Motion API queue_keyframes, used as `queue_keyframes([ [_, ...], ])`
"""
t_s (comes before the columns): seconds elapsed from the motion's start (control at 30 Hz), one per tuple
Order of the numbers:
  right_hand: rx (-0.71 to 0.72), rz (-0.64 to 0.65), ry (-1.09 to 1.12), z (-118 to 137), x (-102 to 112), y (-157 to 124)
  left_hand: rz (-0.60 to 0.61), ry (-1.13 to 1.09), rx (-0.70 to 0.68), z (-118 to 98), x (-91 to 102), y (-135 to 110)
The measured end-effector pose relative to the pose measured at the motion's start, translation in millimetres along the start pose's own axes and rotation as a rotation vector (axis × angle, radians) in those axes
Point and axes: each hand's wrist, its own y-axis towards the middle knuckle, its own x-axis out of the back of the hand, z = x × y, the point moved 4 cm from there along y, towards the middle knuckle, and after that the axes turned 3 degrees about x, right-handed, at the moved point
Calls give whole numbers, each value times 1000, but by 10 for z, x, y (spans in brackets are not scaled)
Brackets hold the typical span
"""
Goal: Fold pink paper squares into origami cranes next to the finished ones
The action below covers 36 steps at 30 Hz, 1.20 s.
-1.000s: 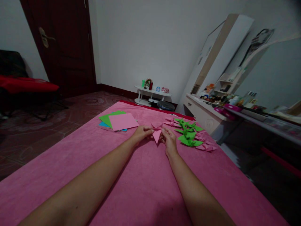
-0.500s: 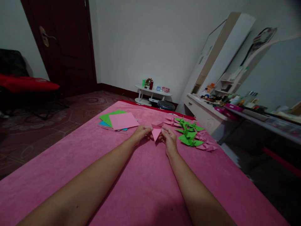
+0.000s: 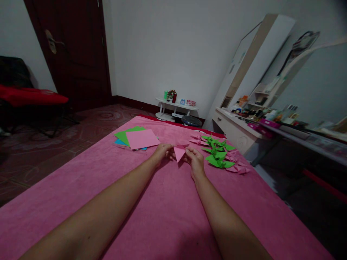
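Between my two hands is a piece of folded pink origami paper (image 3: 179,153), its narrow point hanging down toward me and a flap standing at the top. My left hand (image 3: 163,151) grips its left edge, fingers curled behind. My right hand (image 3: 195,157) pinches the right edge between thumb and fingers. Left of them lies a stack of square paper sheets (image 3: 142,138), pink on top with green and blue below. To the right rest several folded paper cranes (image 3: 218,157), green and pink, in a cluster.
All this lies on a pink cloth surface (image 3: 162,202). Beyond its far edge stands a low white shelf (image 3: 176,104) with small items. A dressing table (image 3: 241,124) crowded with bottles is at the right, a red-covered chair (image 3: 32,96) at the left.
The pink paper has tilted slightly and its top flap sits lower. My left fingers have shifted a little to the left at its edge; my right hand is nearly still.
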Motion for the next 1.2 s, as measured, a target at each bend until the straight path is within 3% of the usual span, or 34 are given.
queue_keyframes([
  [0.57,49,5,-102,-17,59,46,-23,-27,-51,-49,-2,-57],
  [0.77,42,35,-204,-59,86,80,-126,90,-126,-92,4,-89],
  [1.03,56,78,-403,-37,124,98,-168,248,31,-96,19,-116],
  [1.2,151,155,-622,31,147,116,-152,514,69,-74,41,-89],
])
